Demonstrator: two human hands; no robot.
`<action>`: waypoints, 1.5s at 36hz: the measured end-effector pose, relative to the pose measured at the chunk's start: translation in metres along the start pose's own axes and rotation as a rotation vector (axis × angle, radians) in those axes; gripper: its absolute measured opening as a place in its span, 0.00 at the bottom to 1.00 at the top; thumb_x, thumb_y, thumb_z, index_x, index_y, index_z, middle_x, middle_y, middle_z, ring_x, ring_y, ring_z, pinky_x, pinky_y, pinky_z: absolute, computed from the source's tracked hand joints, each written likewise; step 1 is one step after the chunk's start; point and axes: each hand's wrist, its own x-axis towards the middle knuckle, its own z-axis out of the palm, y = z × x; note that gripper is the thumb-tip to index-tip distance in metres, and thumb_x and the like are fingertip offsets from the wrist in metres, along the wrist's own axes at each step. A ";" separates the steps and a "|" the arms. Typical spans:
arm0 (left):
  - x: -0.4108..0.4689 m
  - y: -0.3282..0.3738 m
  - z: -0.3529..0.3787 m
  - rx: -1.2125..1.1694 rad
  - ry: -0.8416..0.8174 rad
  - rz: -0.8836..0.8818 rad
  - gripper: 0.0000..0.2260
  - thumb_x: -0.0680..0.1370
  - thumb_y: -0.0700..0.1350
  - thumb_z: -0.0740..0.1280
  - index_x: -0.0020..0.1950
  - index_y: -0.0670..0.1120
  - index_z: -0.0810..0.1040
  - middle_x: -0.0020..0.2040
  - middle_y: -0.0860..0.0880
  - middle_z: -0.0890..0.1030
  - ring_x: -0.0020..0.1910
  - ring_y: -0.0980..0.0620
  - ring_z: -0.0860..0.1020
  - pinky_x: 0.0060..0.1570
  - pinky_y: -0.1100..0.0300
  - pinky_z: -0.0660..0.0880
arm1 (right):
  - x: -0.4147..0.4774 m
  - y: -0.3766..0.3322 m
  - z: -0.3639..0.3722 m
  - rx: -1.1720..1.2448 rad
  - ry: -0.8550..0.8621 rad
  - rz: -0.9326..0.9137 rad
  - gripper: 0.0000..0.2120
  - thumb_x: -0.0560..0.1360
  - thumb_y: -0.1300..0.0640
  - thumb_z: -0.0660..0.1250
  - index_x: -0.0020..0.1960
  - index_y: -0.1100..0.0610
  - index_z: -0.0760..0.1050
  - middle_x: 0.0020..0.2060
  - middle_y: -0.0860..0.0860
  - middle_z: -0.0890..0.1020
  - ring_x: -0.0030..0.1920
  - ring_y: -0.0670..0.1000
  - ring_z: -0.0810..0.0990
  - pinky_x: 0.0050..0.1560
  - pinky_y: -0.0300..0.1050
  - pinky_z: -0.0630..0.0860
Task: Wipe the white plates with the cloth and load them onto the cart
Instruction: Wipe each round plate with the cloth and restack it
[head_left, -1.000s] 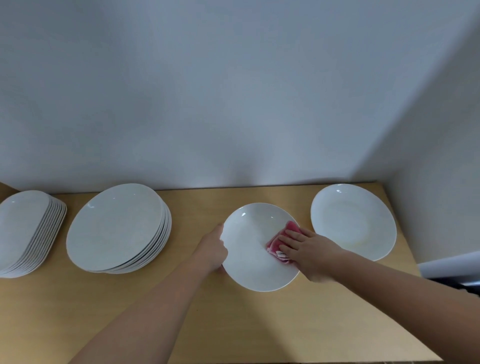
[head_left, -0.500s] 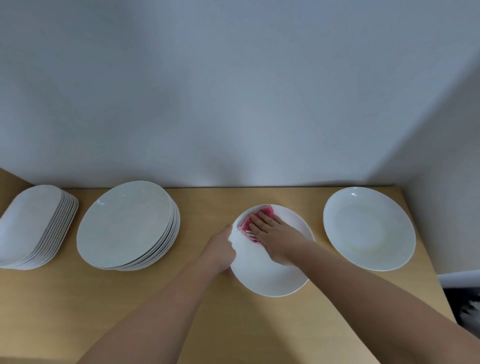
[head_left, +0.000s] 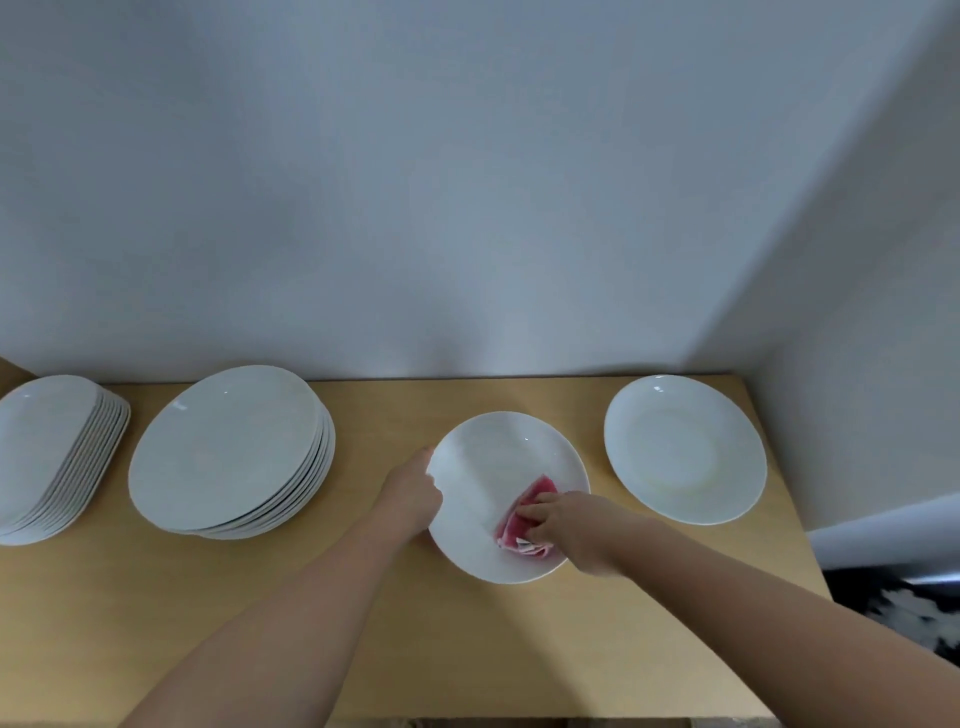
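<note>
Your right hand (head_left: 566, 525) pinches the pink cloth (head_left: 522, 512) at the middle plate's (head_left: 493, 467) four o'clock; your left hand (head_left: 410, 499) grips its rim at nine. Early going, I'd judge: round stack (head_left: 228, 447) and oval stack (head_left: 52, 452) sit off at nine, lone plate (head_left: 685, 447) at three, cart unseen.

The light wooden tabletop (head_left: 156, 597) is open at its near left and in the strip between the tall stack of round white plates (head_left: 228, 447) and the shallow white plate at centre (head_left: 493, 457). A grey wall (head_left: 467, 208) closes the back and right. A single white plate (head_left: 685, 447) fills the right corner; stacked oblong white plates (head_left: 52, 452) block the far left.
</note>
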 end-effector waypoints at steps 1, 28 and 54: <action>-0.001 0.000 0.001 0.012 0.013 -0.021 0.19 0.77 0.36 0.55 0.66 0.48 0.72 0.57 0.47 0.78 0.52 0.47 0.77 0.49 0.55 0.76 | -0.004 0.000 -0.002 -0.009 -0.006 0.015 0.26 0.75 0.68 0.61 0.71 0.53 0.70 0.72 0.49 0.69 0.72 0.54 0.63 0.67 0.51 0.68; -0.052 0.063 0.062 -0.168 0.020 0.385 0.06 0.77 0.44 0.68 0.51 0.54 0.76 0.48 0.58 0.80 0.46 0.61 0.80 0.44 0.70 0.73 | -0.045 0.007 -0.016 0.988 0.512 0.215 0.13 0.77 0.58 0.60 0.45 0.40 0.75 0.37 0.43 0.80 0.35 0.38 0.76 0.35 0.30 0.71; -0.070 0.052 0.087 0.728 -0.176 0.400 0.21 0.74 0.61 0.64 0.58 0.48 0.69 0.57 0.52 0.71 0.57 0.47 0.72 0.48 0.54 0.69 | -0.066 0.038 -0.014 0.692 0.483 0.377 0.06 0.76 0.57 0.64 0.51 0.51 0.78 0.40 0.50 0.81 0.41 0.53 0.77 0.41 0.47 0.73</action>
